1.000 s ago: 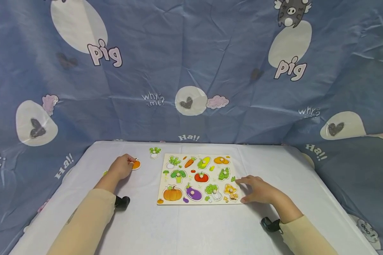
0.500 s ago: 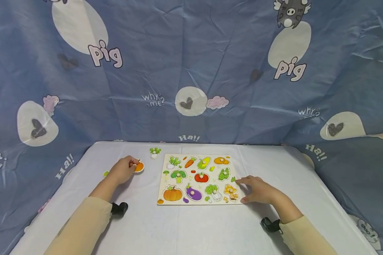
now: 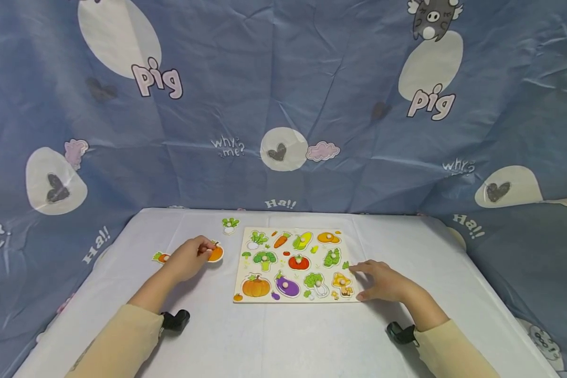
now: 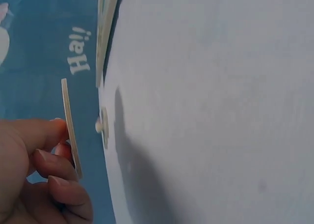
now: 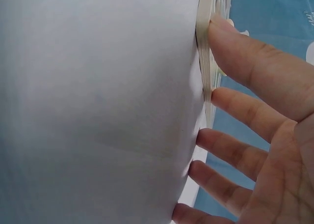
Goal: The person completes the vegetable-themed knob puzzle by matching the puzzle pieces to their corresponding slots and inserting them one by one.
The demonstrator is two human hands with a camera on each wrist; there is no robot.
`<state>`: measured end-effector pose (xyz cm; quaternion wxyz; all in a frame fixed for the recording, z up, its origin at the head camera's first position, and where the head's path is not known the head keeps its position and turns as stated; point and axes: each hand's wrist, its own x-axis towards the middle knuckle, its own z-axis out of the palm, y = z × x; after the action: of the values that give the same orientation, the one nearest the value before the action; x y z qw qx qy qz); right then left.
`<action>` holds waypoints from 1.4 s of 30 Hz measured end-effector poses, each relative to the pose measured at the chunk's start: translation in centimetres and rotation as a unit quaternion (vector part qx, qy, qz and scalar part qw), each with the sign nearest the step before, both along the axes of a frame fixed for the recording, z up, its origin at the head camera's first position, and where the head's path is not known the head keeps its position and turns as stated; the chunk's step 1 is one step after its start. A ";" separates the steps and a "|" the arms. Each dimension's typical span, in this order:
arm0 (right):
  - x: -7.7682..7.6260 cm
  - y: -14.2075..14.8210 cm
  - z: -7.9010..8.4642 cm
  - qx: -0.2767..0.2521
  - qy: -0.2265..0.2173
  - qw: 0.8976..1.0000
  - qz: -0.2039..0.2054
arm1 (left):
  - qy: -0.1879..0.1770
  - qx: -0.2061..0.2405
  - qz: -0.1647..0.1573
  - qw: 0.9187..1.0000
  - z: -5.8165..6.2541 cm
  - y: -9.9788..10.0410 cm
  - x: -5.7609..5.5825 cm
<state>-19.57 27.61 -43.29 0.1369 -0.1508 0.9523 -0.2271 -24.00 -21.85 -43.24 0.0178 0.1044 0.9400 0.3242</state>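
My left hand (image 3: 189, 261) pinches an orange pumpkin puzzle piece (image 3: 216, 253), left of a vegetable peg puzzle board (image 3: 274, 300). In the left wrist view the pumpkin piece (image 4: 70, 126) shows edge-on, raised above the tabletop, with fingers curled behind it. My right hand (image 3: 382, 282) rests at the board's right edge, fingers spread; in the right wrist view the thumb (image 5: 230, 42) lies against the board edge (image 5: 205, 47), and other fingertips reach the cloth. Knobbed pieces sit in the board, among them a tomato (image 3: 298, 262) and an eggplant (image 3: 287, 286). A printed pumpkin (image 3: 256, 287) shows at its lower left.
A turnip piece (image 3: 230, 226) lies on the white cloth (image 3: 283, 341) beyond the left hand. The left forearm partly hides a carrot piece (image 3: 159, 257) on the left. A blue patterned curtain (image 3: 283, 189) stands behind the table.
My left hand has moved right and slightly nearer with the pumpkin piece, uncovering more of the carrot piece. My right hand has stayed at the board's edge.
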 end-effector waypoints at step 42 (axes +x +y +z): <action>-0.2 -0.1 -0.1 0.006 -0.006 1.000 -0.016 | -0.052 0.005 -0.057 0.997 -0.9 8.2 4.9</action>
<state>-19.80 27.55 -43.44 0.1400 -0.1330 0.9551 -0.2247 -19.12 -13.68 -44.10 0.0850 0.1408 0.9287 0.3322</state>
